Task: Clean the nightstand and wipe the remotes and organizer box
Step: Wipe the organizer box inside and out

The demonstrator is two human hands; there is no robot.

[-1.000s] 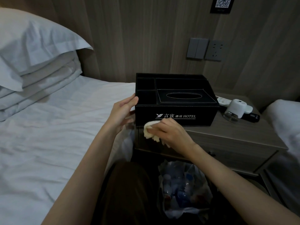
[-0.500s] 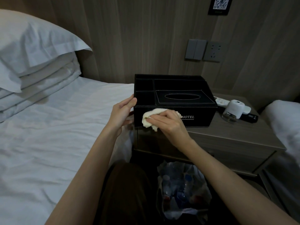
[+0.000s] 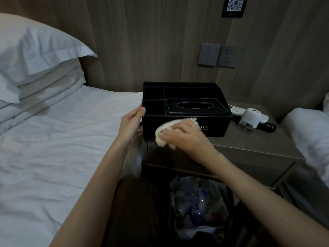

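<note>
Box mid-frame on table left end, left hand flat on its side, fingers straight, right hand fingers bunched round cloth on front face; brace firm, wipe long even strokes, edge to edge.

Your right hand presses a white cloth on the near side of the black box while your left hand holds its left corner.
</note>
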